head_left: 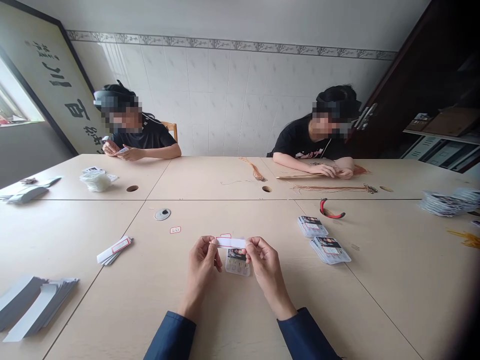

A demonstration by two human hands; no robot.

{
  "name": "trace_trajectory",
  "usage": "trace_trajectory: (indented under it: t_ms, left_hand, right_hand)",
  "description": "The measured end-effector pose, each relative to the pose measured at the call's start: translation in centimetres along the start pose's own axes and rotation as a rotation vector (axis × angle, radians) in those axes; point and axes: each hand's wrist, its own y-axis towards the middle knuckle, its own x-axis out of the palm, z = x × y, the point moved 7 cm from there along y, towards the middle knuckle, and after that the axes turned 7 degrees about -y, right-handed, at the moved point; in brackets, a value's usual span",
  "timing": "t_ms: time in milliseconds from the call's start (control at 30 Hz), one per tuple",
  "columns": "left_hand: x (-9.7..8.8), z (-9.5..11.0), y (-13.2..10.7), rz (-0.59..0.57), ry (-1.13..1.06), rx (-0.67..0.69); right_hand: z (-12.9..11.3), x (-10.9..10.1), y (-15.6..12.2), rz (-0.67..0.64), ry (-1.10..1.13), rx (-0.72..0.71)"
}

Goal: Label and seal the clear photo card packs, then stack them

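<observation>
Well, at the far left of the surface (157,285), a stack of long grey-and-white card strips (33,305) lies fanned out, and nearer me sits a small bundle of white strips (114,250) with a red-bordered label. My left hand (200,267) and right hand (267,265) are both raised, the fingers (258,250) of each closed in a light pinch on one end of a thin white paper strip (230,242), with a red-edged tab showing along its top edge. It looks light and soft, quick to bend, so its ends are the place to hold it. Just below, between my hands, lies a clear plastic packet (237,264) with a printed header. It looks stiff but slippery, best taken by its edges. My hands and the strip hide part of it, and its small contents are hard to make out. Further right lie two stacks of similar packets (312,226), red-handled pliers (330,210) just beyond them, and a larger pile of packets (446,202) near the far edge.
</observation>
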Motion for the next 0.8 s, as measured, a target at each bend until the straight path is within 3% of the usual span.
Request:
trace_trajectory:
  t_ms: [367, 500, 733, 800]
  left_hand:
    - [-0.6, -0.4, 0.1, 0.062, 0.045, -0.018]
    - [-1.8, 0.0, 0.1, 0.203, -0.041, -0.028]
    - [-5.8, 1.9, 0.1, 0.482, -0.445, 0.132]
    - [-6.4, 2.1, 0.0, 0.516, -0.510, 0.140]
  right_hand:
    - [0.5, 0.2, -0.1, -0.019, 0.047, 0.021]
    - [0.3, -0.6, 0.2, 0.050, 0.103, 0.015]
    - [0.5, -0.9, 0.4, 0.093, 0.155, 0.043]
    - [0.7, -0.8, 0.4, 0.089, 0.150, 0.037]
